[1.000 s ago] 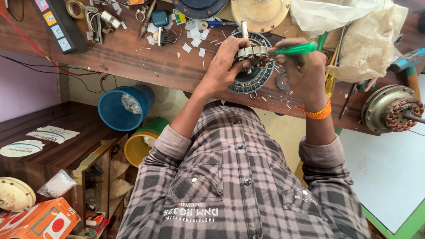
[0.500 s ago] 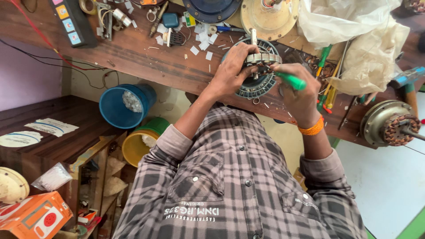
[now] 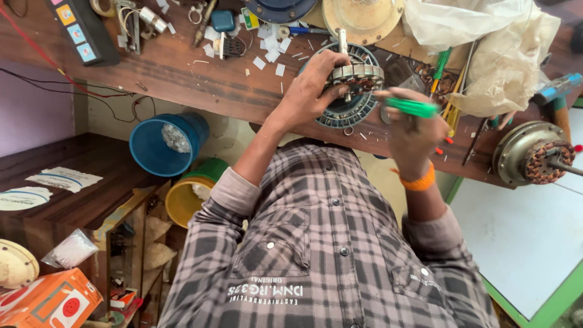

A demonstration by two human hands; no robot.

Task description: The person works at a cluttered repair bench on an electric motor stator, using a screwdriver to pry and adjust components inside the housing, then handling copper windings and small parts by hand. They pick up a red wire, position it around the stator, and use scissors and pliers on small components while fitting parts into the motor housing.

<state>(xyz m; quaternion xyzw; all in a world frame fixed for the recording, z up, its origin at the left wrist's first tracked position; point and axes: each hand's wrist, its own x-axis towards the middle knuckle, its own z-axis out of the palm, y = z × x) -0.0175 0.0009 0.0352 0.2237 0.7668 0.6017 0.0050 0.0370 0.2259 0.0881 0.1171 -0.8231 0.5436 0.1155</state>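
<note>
Two hands working at bench edge, upper centre of view. Left hand gripping stator, fingers curling over its top rim at 12 o'clock, thumb side pressing from 9 o'clock. Stator sitting tilted on round blue-grey winding plate, shaft sticking out toward 12 o'clock. Right hand closing around green screwdriver, handle lying across the fingers and pointing toward 3 o'clock, near end reaching toward stator at 9 o'clock; tip contact not discernible. Orange band circling right wrist.

Lying at 3 o'clock from the hands: second motor with copper coils, resting on bench end. Lying at 1 o'clock: crumpled plastic bag, with more screwdrivers just beside it. Sitting at 12 o'clock: cream round cover. Scattering at 11 o'clock: white paper scraps and small tools. Standing at 8 o'clock below the bench: blue bucket on its side, yellow tub with green rim just beside it. Filling lower frame: checked shirt.
</note>
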